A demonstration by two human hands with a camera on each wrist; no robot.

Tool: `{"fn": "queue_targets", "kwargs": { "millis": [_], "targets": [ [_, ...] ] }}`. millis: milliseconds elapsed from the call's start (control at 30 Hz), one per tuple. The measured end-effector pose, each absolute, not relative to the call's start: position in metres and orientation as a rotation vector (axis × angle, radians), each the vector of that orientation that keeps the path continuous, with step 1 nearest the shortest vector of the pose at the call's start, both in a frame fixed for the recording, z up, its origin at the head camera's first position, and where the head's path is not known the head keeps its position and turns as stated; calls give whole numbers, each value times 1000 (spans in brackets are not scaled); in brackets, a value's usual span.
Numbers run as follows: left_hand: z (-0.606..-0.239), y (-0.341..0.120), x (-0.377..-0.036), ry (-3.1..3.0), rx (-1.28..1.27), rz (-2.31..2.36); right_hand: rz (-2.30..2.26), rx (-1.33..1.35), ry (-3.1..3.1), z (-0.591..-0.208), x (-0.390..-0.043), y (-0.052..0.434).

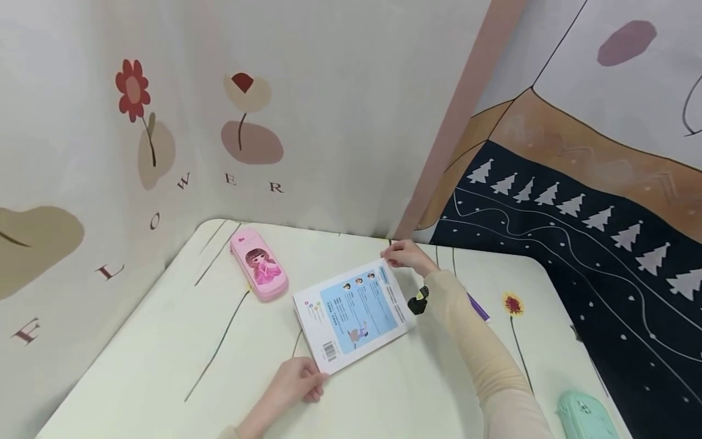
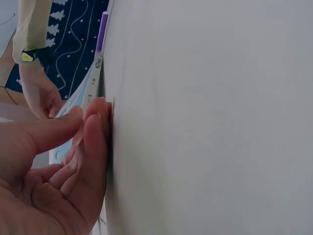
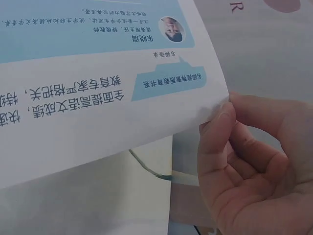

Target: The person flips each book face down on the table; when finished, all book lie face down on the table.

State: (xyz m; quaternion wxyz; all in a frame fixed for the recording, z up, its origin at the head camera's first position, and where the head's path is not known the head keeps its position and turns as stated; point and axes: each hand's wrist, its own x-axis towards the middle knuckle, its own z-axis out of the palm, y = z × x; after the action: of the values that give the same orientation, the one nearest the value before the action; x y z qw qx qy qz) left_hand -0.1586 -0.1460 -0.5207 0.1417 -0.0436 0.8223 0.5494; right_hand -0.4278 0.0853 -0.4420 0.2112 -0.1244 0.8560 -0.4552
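A book with a white back cover, a light blue panel and a barcode is held over the table, its back cover facing up. My left hand pinches its near corner between thumb and fingers. In the left wrist view that hand sits low beside the tabletop, and the book's edge runs away from it. My right hand pinches the far corner. Up close in the right wrist view, its thumb and index finger grip the cover corner, which lifts off the surface. The front cover is hidden.
A pink pencil case with a doll picture lies left of the book. Partly behind the right forearm is a purple stick-like item. A mint green case sits at the table's near right. Patterned curtains stand behind the table.
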Motion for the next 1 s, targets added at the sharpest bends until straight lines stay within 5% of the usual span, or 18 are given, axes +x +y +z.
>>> {"fn": "queue_targets", "kwargs": {
  "millis": [1000],
  "targets": [
    [-512,-123,-161,2672,28,1070,-1151,-361,2744,-504,-413,51]
  ]
}}
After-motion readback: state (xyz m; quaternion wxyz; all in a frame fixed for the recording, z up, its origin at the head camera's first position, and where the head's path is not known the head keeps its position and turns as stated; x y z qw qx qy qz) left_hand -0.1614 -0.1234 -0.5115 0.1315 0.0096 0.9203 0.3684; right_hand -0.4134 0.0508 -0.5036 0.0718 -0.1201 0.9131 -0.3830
